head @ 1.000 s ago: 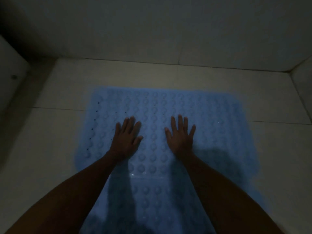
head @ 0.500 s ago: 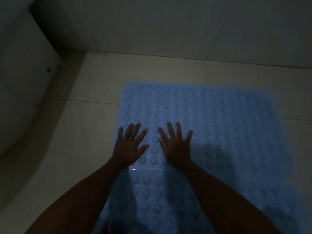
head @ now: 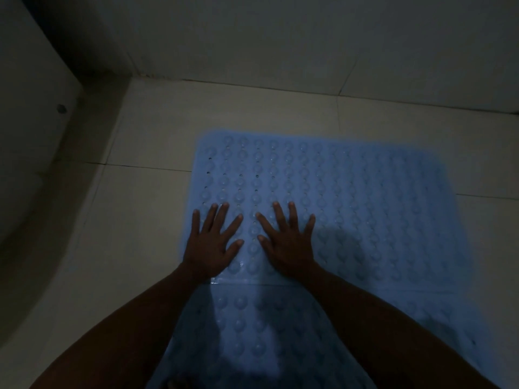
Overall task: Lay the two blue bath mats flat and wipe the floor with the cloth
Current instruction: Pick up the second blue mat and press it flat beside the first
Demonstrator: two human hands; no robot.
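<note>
A blue bath mat (head: pixel 365 197) with rows of round bumps lies flat on the pale tiled floor (head: pixel 146 220). A second blue mat (head: pixel 252 327) continues toward me from a seam just behind my wrists. My left hand (head: pixel 212 242) presses flat on the far mat near its left edge, fingers spread. My right hand (head: pixel 286 242) lies flat beside it, a thumb's gap away, fingers also spread. Neither hand holds anything. No cloth is in view.
A white curved fixture (head: pixel 31 141) fills the left side, with a small dark cap on it. The tiled wall (head: pixel 309 43) rises just beyond the mat's far edge. The room is dim. Bare floor tiles show left of the mats.
My hands have come closer together and now lie nearer the mat's left edge. The view has swung left, so the mat sits further right in frame.
</note>
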